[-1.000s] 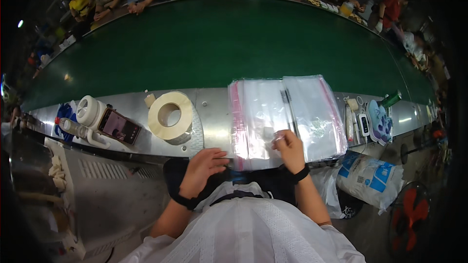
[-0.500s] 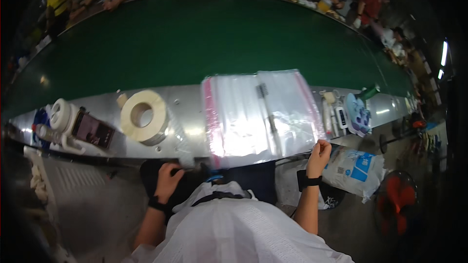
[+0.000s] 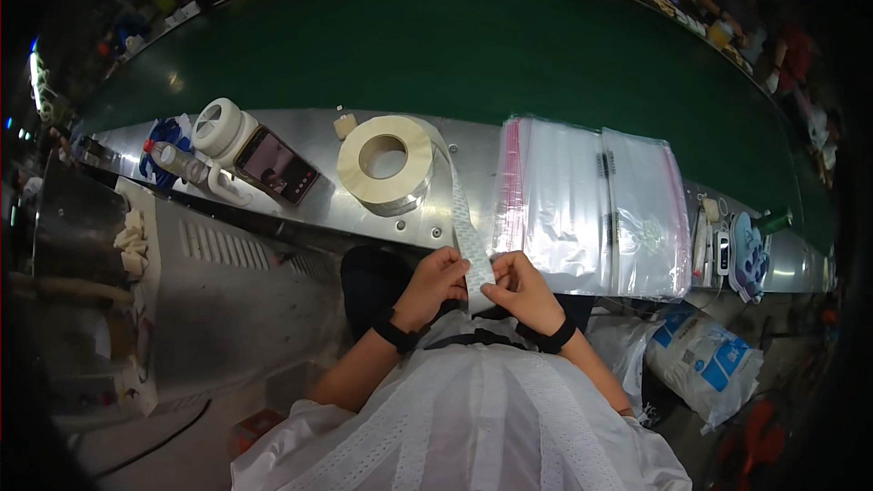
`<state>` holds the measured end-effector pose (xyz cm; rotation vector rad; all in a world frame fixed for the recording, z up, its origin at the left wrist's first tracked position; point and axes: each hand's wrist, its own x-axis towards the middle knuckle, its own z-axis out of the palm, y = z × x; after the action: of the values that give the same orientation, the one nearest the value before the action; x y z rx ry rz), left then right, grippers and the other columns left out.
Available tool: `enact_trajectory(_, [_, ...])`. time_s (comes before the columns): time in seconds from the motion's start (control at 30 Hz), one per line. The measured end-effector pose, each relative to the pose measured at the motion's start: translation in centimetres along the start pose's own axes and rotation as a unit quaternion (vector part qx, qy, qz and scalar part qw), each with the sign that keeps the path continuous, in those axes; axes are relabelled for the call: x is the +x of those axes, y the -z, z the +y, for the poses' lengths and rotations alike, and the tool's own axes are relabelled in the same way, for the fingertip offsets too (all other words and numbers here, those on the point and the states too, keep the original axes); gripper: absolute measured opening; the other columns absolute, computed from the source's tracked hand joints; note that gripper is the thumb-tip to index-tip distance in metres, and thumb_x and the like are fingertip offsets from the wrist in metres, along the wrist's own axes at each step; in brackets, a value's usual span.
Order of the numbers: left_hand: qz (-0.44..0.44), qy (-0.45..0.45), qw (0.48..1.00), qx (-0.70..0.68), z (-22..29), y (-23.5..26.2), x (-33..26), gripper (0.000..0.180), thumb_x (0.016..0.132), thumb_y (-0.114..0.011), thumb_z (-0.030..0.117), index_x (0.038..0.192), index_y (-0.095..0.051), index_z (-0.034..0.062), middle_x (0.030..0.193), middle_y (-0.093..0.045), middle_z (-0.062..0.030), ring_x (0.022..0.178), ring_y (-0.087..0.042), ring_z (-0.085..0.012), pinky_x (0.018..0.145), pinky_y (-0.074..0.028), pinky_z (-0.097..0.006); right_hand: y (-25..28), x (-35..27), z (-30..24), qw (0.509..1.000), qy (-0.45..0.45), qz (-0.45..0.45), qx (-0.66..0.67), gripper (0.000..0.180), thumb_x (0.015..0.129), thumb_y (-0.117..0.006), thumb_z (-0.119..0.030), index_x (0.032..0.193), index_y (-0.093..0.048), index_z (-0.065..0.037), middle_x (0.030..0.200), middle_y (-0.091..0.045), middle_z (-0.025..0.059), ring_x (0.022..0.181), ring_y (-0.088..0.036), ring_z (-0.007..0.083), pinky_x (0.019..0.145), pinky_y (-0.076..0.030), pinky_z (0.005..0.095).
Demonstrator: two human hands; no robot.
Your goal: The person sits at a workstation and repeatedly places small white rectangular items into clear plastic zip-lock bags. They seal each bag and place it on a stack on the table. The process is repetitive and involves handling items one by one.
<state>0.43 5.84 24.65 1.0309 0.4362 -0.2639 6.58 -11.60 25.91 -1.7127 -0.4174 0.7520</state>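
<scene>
A big cream roll of labels [image 3: 360,167] lies on its side on the metal ledge, and its printed label strip [image 3: 466,235] trails down toward my lap. My left hand [image 3: 435,288] is closed, fingertips pinching the strip's left edge. On the other edge my right hand [image 3: 525,293] is closed too, with thumb and fingers on the strip near its lower end. Just right of my hands rests a stack of clear plastic bags [image 3: 562,209] with pink edges, overhanging the ledge's near side.
Left of the roll are a phone [image 3: 275,166] and a white jug [image 3: 221,132]. A green conveyor belt [image 3: 409,36] runs beyond the ledge. At right lie purple-and-blue slippers [image 3: 747,259]; below stands a filled plastic sack [image 3: 705,364]. People work along the far side.
Both hands have come together at the label strip and taken hold of it. My right hand has left the bag stack's corner. The view has turned left.
</scene>
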Motion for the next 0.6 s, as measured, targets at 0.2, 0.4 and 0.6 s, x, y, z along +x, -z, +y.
enact_trajectory(0.2, [0.073,-0.085,0.993,0.030,1.0,-1.0,-0.6,0.017,0.088,-0.054,0.010,0.102,-0.048,0.0013,0.100,-0.055,-0.0114,0.083,-0.060,-0.0156,0.072,-0.053,-0.030,0.2,-0.7,-0.8,0.993,-0.018,-0.032,0.116,0.007,0.086,-0.058,-0.008,0.088,-0.055,-0.002,0.069,-0.050,-0.0041,0.061,-0.044,0.0031,0.055,-0.038,0.0188])
enact_trajectory(0.4, [0.131,-0.433,0.709,0.541,2.3,-3.0,-3.6,0.025,0.073,-0.068,0.008,0.095,-0.057,0.0024,0.093,-0.056,-0.0106,0.085,-0.055,-0.0278,0.072,-0.046,-0.033,0.6,-1.0,-1.7,0.999,0.038,0.013,-0.030,0.008,0.082,-0.062,-0.007,0.080,-0.058,0.000,0.064,-0.050,-0.0019,0.060,-0.043,0.0047,0.054,-0.036,0.0209])
enact_trajectory(0.6, [0.074,-0.257,0.914,0.306,2.2,-3.4,-3.2,0.015,0.083,-0.064,0.012,0.089,-0.057,-0.0001,0.085,-0.060,-0.0072,0.074,-0.059,-0.0123,0.067,-0.047,-0.024,-0.3,0.5,-1.6,0.997,0.072,0.032,-0.016,0.011,0.080,-0.066,-0.008,0.081,-0.059,-0.001,0.067,-0.052,-0.0013,0.061,-0.043,0.0055,0.055,-0.037,0.0212])
